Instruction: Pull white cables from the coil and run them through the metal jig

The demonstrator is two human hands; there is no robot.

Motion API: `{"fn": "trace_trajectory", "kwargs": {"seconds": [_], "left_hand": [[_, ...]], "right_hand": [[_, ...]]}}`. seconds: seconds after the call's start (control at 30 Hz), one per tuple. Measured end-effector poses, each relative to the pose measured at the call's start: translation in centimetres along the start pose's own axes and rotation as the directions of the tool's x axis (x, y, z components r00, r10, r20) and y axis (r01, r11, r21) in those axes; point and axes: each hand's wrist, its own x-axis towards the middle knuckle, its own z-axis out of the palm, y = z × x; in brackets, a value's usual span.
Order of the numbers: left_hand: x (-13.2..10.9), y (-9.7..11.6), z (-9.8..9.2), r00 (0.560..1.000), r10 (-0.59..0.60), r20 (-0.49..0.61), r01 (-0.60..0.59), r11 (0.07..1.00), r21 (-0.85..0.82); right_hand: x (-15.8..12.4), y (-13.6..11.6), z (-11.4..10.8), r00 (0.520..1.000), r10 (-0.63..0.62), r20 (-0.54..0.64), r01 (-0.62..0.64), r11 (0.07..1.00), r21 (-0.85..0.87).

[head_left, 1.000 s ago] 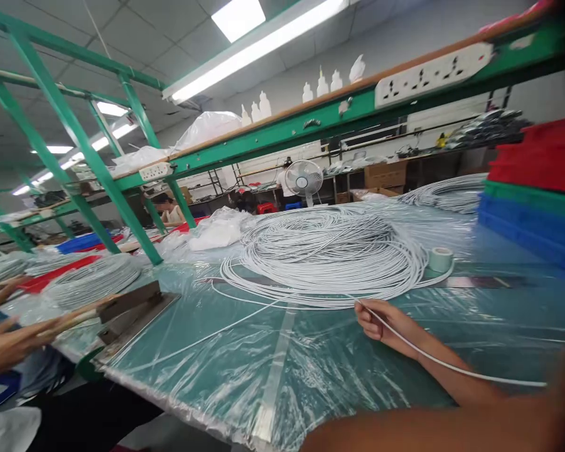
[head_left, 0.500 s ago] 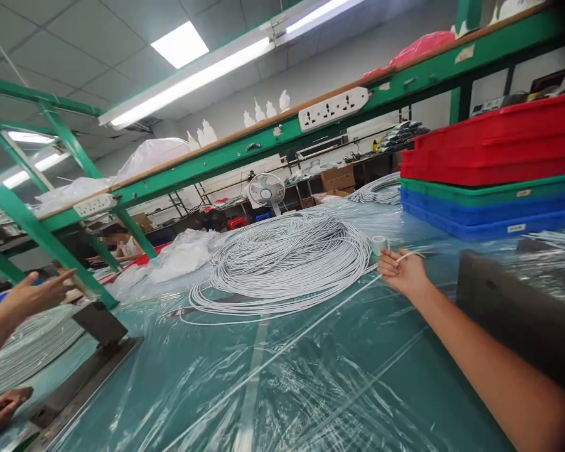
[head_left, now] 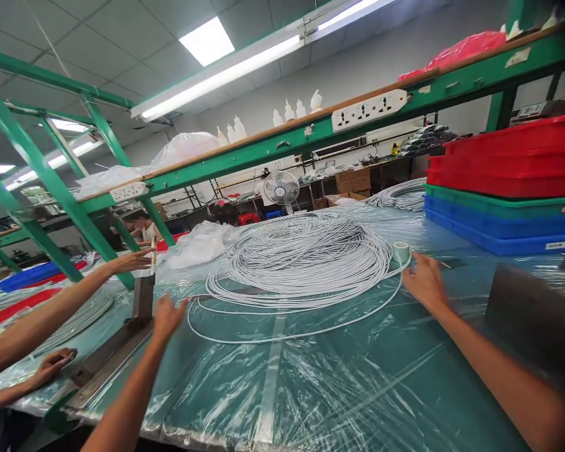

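Note:
A big coil of white cable (head_left: 306,257) lies on the plastic-covered green table (head_left: 311,389). One slack strand (head_left: 287,336) curves from the coil's front, with one end at each of my hands. My left hand (head_left: 167,317) reaches forward at the strand's left end, thumb beside it. My right hand (head_left: 424,279) is seen from behind at the strand's right end, fingers curled over it, just short of a small roll of tape (head_left: 402,251). A metal cutter (head_left: 141,307) stands left of my left hand.
A co-worker's hand (head_left: 132,260) rests on the cutter's upright handle and another hand (head_left: 51,367) lies by its base. Stacked red, green and blue trays (head_left: 503,201) fill the right. A dark block (head_left: 532,314) sits near right. More cable coils (head_left: 400,194), a fan (head_left: 281,188), and a green shelf frame (head_left: 263,147) stand behind.
My left arm has come into view and reached the strand's left end. The strand, taut half a second ago, now lies in a slack arc. The co-worker's hand moved onto the cutter handle.

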Motion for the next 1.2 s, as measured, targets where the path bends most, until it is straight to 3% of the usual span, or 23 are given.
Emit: {"fn": "trace_trajectory", "kwargs": {"seconds": [0.03, 0.1, 0.13, 0.17, 0.2, 0.23, 0.27, 0.37, 0.5, 0.57, 0.67, 0.77, 0.87, 0.97, 1.07, 1.2], "left_hand": [[-0.5, 0.9, 1.6, 0.993, 0.099, 0.059, -0.100, 0.995, 0.010], [-2.5, 2.8, 4.7, 0.908, 0.356, 0.219, -0.369, 0.929, 0.017], [-3.8, 3.4, 5.9, 0.864, 0.422, 0.275, -0.444, 0.896, 0.020], [-5.0, 3.7, 6.8, 0.840, 0.445, 0.309, -0.475, 0.880, 0.025], [-6.1, 3.6, 7.3, 0.847, 0.429, 0.314, -0.463, 0.886, 0.038], [-7.0, 3.2, 7.5, 0.867, 0.395, 0.303, -0.429, 0.902, 0.052], [-7.6, 2.5, 7.4, 0.890, 0.360, 0.279, -0.391, 0.918, 0.064], [-8.0, -0.1, 6.9, 0.911, 0.330, 0.246, -0.355, 0.933, 0.063], [-6.3, -1.4, 7.3, 0.846, 0.406, 0.347, -0.428, 0.904, -0.015], [-4.6, -0.5, 8.2, 0.839, 0.420, 0.345, -0.451, 0.893, 0.009], [-1.5, 1.7, 9.7, 0.865, 0.382, 0.325, -0.427, 0.901, 0.080], [1.4, 3.9, 10.9, 0.883, 0.348, 0.316, -0.401, 0.908, 0.121], [2.8, 5.6, 11.7, 0.910, 0.295, 0.293, -0.356, 0.916, 0.183], [2.0, 6.7, 11.9, 0.940, 0.241, 0.243, -0.301, 0.920, 0.252], [-0.6, 6.7, 11.2, 0.949, 0.241, 0.204, -0.294, 0.911, 0.290], [-6.1, 4.7, 7.8, 0.943, 0.295, 0.155, -0.331, 0.886, 0.324]], "right_hand": [[-0.3, -0.7, 0.6, 0.999, -0.037, 0.015, 0.038, 0.999, -0.026], [-1.2, -1.9, 2.1, 0.961, -0.123, 0.248, 0.141, 0.989, -0.055], [-1.7, -2.5, 3.0, 0.890, -0.150, 0.430, 0.197, 0.978, -0.068], [-2.2, -3.0, 3.8, 0.787, -0.149, 0.599, 0.248, 0.965, -0.085], [-2.7, -3.3, 4.4, 0.682, -0.122, 0.721, 0.289, 0.951, -0.112], [-3.1, -3.4, 4.9, 0.609, -0.081, 0.789, 0.318, 0.936, -0.150], [-3.5, -3.5, 5.1, 0.585, -0.042, 0.810, 0.332, 0.923, -0.192], [-3.8, -2.8, 5.4, 0.614, -0.011, 0.790, 0.364, 0.892, -0.270], [-3.7, -0.9, 6.2, 0.727, -0.141, 0.672, 0.436, 0.851, -0.293], [-3.6, 0.3, 7.1, 0.777, -0.245, 0.580, 0.476, 0.832, -0.285], [-3.4, 2.1, 8.3, 0.805, -0.342, 0.484, 0.509, 0.817, -0.269], [-3.0, 3.1, 8.6, 0.820, -0.372, 0.435, 0.515, 0.812, -0.277], [-2.6, 3.5, 8.2, 0.838, -0.385, 0.388, 0.518, 0.786, -0.339], [-2.3, 3.8, 7.8, 0.853, -0.380, 0.357, 0.505, 0.774, -0.382], [-2.1, 3.8, 7.7, 0.857, -0.382, 0.345, 0.498, 0.786, -0.366], [-2.4, 3.1, 8.2, 0.814, -0.432, 0.388, 0.545, 0.799, -0.255]]}}
